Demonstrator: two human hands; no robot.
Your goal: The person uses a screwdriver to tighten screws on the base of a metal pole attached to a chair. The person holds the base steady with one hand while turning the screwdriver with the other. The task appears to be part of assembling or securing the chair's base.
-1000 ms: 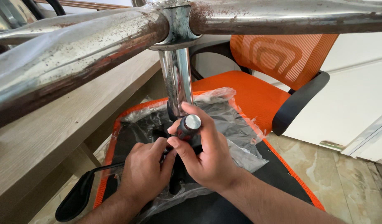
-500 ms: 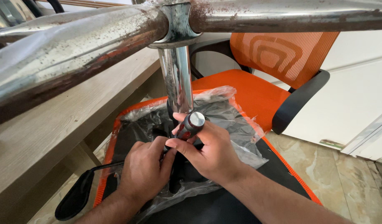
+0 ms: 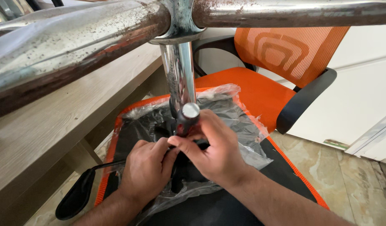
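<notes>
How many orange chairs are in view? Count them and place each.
2. One chair stands upright past the desk. The other lies upturned under both hands, its underside wrapped in clear plastic. More may be out of frame.

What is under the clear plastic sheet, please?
Under the plastic sheet lies the chair's black underside with its orange edge. What the left hand and right hand cover stays hidden.

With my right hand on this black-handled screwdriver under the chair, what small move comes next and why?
Probably keep the black-handled screwdriver with the silver cap upright and turn it with the right hand. Its tip is hidden in the clear plastic wrap beside the chrome column, where the left hand steadies things.
</notes>
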